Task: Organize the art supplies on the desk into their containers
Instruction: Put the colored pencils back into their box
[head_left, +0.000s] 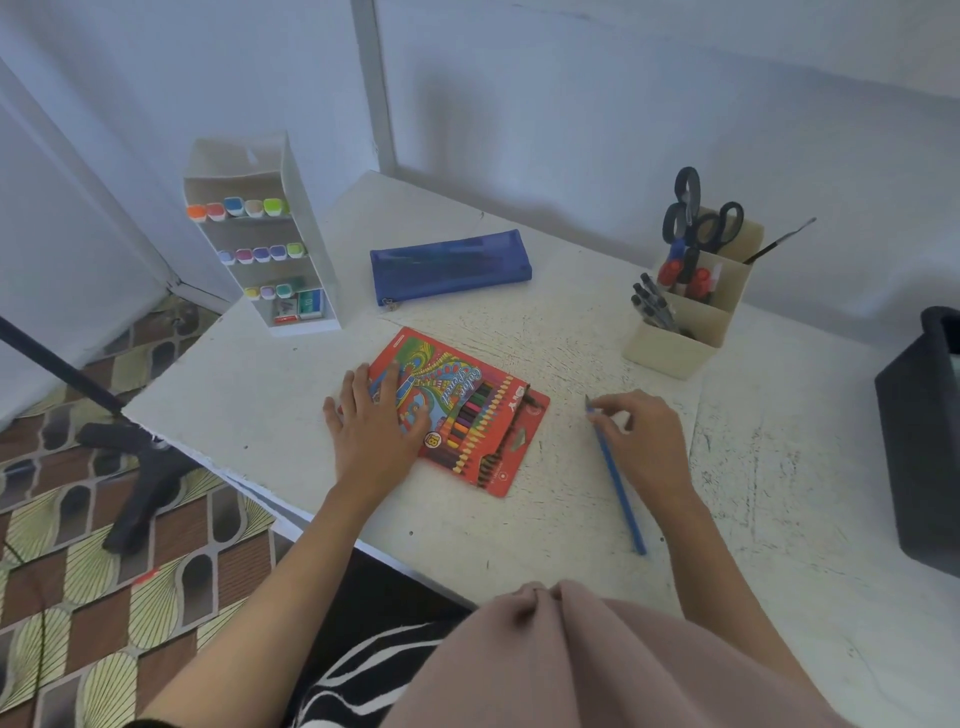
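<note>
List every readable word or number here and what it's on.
"Color Pencil": pencil box, in script.
"18": round badge on that box.
"10": small blue box in the rack.
Brand mark at the box's corner and other print: too blurred to read.

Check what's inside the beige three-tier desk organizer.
Black-handled scissors, a thin paintbrush and red-capped markers in the rear tiers; dark pens in the front one. Lower ends hidden by its walls.
</note>
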